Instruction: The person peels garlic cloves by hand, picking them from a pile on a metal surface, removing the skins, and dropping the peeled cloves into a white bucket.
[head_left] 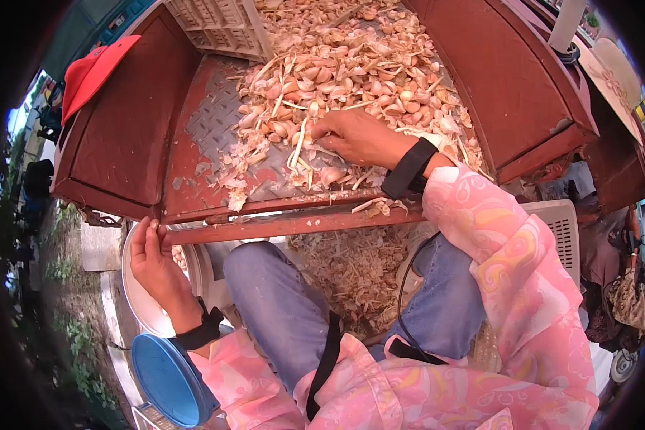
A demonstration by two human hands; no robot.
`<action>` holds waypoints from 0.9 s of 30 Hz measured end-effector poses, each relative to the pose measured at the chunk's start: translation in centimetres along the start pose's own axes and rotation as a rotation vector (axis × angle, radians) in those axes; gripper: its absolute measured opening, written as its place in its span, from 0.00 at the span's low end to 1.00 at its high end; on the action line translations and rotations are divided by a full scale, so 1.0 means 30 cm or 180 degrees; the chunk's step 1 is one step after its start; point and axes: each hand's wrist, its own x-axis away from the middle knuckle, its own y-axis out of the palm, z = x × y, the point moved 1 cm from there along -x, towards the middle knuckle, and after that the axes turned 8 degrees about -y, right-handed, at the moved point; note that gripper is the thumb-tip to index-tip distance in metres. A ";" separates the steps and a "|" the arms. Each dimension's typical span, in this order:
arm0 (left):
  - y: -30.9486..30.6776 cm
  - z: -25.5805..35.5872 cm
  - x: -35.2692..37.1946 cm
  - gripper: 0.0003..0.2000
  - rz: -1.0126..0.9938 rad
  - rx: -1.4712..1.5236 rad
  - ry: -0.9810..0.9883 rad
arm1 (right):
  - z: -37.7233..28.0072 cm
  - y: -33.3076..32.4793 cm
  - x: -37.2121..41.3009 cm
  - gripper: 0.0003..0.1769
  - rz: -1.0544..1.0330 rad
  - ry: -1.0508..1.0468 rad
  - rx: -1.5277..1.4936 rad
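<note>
My right hand [358,137] reaches into a big heap of garlic cloves and dry stalks [351,68] on a red metal truck bed [208,122]. Its fingers curl down among the cloves at the heap's near edge; what they hold is hidden. My left hand [150,258] hangs low at the left, fingers pinched together over a white bowl [137,301], beside the red tailgate rail [265,228]. Whether it holds a clove cannot be told.
A blue lid [166,380] lies beside the bowl. Garlic skins [355,269] litter the ground between my knees. A pale plastic crate [218,25] stands on the bed behind the heap, a red cap [93,72] rests on its left side wall, and another crate [565,229] is at my right.
</note>
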 end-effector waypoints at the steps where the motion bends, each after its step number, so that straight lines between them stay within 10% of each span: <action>1: -0.125 -0.006 -0.076 0.12 0.0119 -0.0627 0.0164 | 0.009 0.012 -0.018 0.11 -0.0081 -0.0020 0.0191; 8: 0.087 0.064 0.011 0.11 -0.0971 -0.1225 0.0205 | 0.019 0.061 -0.054 0.12 -0.0159 -0.0223 0.1226; 16: 0.637 -0.140 0.059 0.09 -0.2173 -0.2849 0.2250 | -0.073 -0.008 0.025 0.10 -0.0692 0.0417 0.1739; 27: 0.622 -0.141 0.027 0.08 -0.2292 -0.3359 0.1604 | 0.004 0.010 0.040 0.06 0.0329 -0.0277 0.1767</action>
